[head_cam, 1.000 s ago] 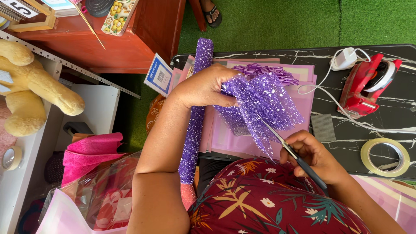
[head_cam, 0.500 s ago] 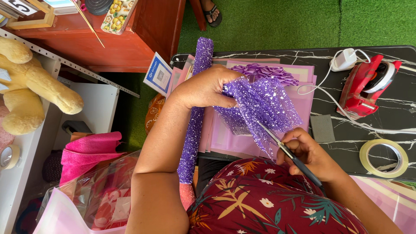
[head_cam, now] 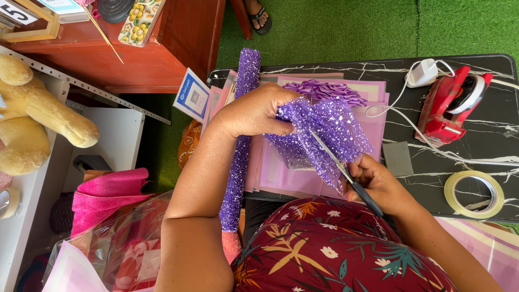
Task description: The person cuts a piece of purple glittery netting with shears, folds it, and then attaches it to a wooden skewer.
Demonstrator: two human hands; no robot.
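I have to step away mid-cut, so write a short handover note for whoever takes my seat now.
Left hand grips the purple glitter sheet, held up over the pink paper sheets.
Right hand holds scissors, blades lying across the sheet.
Purple glitter roll lies by the left forearm; tape ring and red tape dispenser sit at the right on the black table.
Done: purple paper flowers lie finished.
Left: the cut across the sheet.
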